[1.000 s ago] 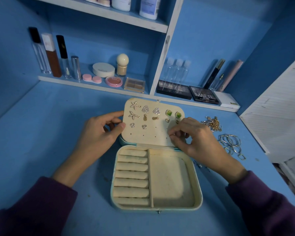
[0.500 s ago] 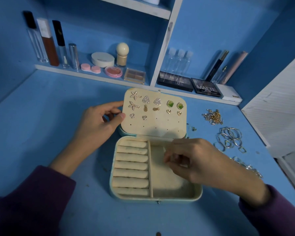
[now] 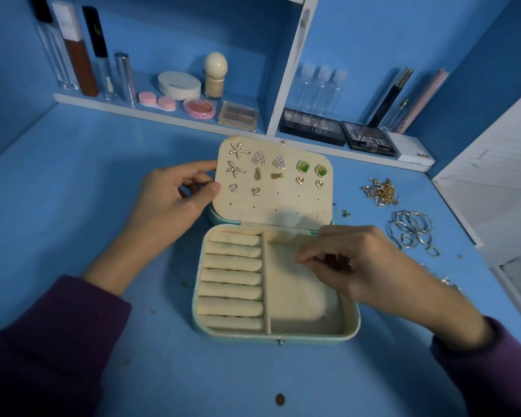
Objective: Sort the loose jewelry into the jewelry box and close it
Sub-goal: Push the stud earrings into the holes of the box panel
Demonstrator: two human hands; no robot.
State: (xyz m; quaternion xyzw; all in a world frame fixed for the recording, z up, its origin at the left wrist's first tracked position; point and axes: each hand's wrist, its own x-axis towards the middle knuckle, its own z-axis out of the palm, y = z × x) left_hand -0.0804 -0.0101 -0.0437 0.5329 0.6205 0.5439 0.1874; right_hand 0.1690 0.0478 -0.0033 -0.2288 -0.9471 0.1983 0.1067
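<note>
The pale jewelry box (image 3: 352, 317) lies open on the blue table, its lid (image 3: 283, 206) standing up with several earrings (image 3: 259, 159) pinned in rows. My left hand (image 3: 166, 206) grips the lid's left edge, thumb on the front. My right hand (image 3: 370, 266) hovers over the box's right compartment with fingers curled and tips pinched together; a small silvery piece (image 3: 349, 262) glints between them. Ring rolls (image 3: 232, 278) fill the left half. Loose jewelry lies to the right: a tangle of gold and silver chains (image 3: 381, 192) and silver hoops (image 3: 412, 230).
A low shelf (image 3: 163, 115) at the back carries cosmetic tubes, compacts and palettes (image 3: 367, 139). A white panel (image 3: 494, 188) borders the table's right side. A thin chain (image 3: 443, 279) lies beyond my right wrist, and a small brown speck (image 3: 279, 399) sits near the front.
My right hand left the lid's earring rows and dropped toward me, over the box's right compartment. My left hand kept its hold on the lid.
</note>
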